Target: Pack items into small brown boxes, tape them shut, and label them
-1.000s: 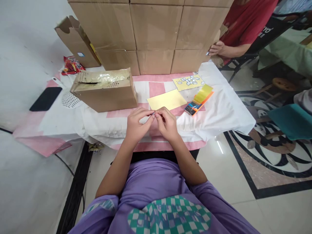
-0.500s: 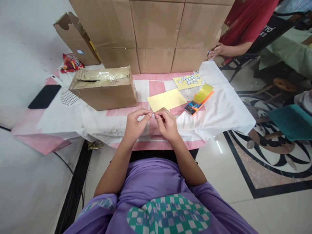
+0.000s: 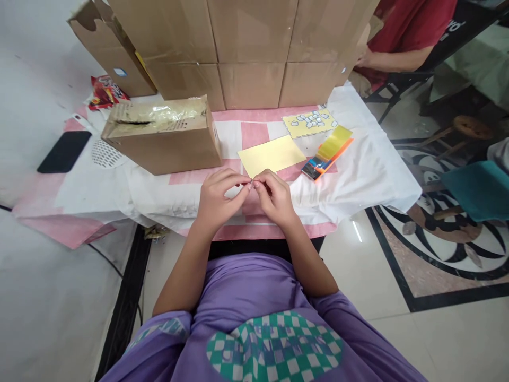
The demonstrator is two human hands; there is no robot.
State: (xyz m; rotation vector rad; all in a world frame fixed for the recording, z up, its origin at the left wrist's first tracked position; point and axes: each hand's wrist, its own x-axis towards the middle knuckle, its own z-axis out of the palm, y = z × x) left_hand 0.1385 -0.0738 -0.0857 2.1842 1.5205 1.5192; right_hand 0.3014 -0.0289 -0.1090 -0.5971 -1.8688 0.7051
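Observation:
My left hand [image 3: 222, 193] and my right hand [image 3: 275, 197] meet above the near part of the table, fingertips pinched together. Whatever lies between them is too small to make out. Just beyond the fingers a blank pale-yellow sheet [image 3: 272, 155] rests on the cloth. Behind it to the right is a second yellow sheet [image 3: 299, 126] with several small whitish pieces on it. A packet with an orange edge and a yellow-green flap [image 3: 326, 152] lies to the right of the blank sheet.
A cardboard box with clear film on top [image 3: 163, 140] stands left of my hands. Stacked cartons [image 3: 250, 85] wall off the back. A black phone [image 3: 64, 152] and a red snack bag [image 3: 105, 91] lie at the left. Beyond the right corner sits a person in a red top [image 3: 415, 34].
My fingertips have drawn closer together, still pinched. The camera view has shifted slightly, so the table's things appear a little higher. The other person's hand has moved partly behind the cartons.

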